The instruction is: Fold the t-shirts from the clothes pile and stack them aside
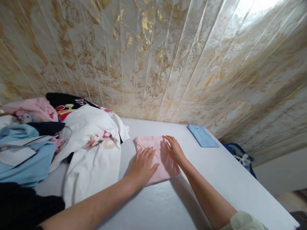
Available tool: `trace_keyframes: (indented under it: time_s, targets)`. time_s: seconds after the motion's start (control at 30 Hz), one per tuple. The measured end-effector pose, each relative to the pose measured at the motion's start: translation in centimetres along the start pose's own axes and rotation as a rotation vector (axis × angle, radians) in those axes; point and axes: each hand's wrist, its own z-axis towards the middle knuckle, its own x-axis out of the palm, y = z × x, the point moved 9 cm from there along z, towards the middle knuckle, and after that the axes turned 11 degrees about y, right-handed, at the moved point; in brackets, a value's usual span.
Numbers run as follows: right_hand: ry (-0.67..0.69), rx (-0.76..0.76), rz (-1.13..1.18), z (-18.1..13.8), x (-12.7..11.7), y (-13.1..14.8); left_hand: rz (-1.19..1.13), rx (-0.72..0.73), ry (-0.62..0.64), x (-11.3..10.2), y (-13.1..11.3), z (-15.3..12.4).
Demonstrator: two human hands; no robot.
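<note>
A pink garment [165,169] lies on the white table, folded into a neat near-rectangle. My left hand [143,166] rests flat on its left part, fingers stretched and thumb apart. At the garment's upper right edge is my right hand [175,148], its fingers reaching over the corner with the thumb apart; no cloth shows gripped in it. The underside of the right fingers is hidden.
Left of the pink garment, a white printed garment [93,127] lies heaped with light blue [26,166], pink and black clothes. A folded blue garment [202,135] sits at the table's [227,179] far right edge. Beyond that edge stands a blue bag [240,156]. A patterned wall [144,64] borders the back.
</note>
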Motion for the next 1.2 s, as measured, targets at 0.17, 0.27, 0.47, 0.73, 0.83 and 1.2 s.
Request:
trace_keyframes:
  time_s: [0.17, 0.27, 0.47, 0.73, 0.83, 1.2]
  targets:
    - [0.06, 0.163, -0.079, -2.1, 0.3, -1.0, 0.06, -0.122, 0.004, 0.7, 2.4, 0.5]
    - [0.064, 0.255, -0.005, -4.0, 0.0, -3.3, 0.046, -0.125, 0.008, 0.5, 2.9, 0.7]
    - [0.129, 0.317, 0.233, -6.1, -0.1, -5.3, 0.038, -0.256, -0.125, -3.4, 5.7, 1.5]
    - [0.309, 0.582, 0.558, -4.9, 1.3, -5.7, 0.062, -0.428, 0.013, -3.8, 10.2, 1.7]
    - [0.339, 0.602, 0.596, -4.5, 1.4, -5.6, 0.026, -0.391, 0.054, -3.8, 9.5, 1.8]
    - [0.274, 0.48, 0.408, -3.5, 2.2, -5.0, -0.023, -0.35, 0.211, -3.0, 6.6, 1.1]
